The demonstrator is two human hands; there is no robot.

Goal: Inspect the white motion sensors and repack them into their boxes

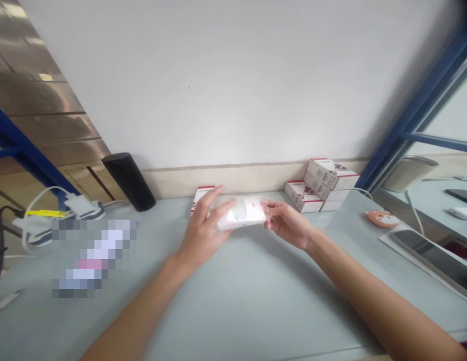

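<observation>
My left hand (205,223) and my right hand (284,224) together hold a small white box (241,214) above the grey-blue desk (233,311). The box has a red mark on top and looks wrapped in clear film. My left fingers lie across its left end, and my right fingertips pinch its right end. Just behind my left hand, a white box with red edging (201,195) stands partly hidden. Behind my right hand, several similar boxes (319,185) are piled in a loose stack.
A black cylinder (130,181) stands at the back left, near a white charger with cables (81,206). A blurred patch (94,258) hides something on the left. At right lie an orange pouch (382,218) and a dark tablet on white sheet (429,255). A wall backs the desk.
</observation>
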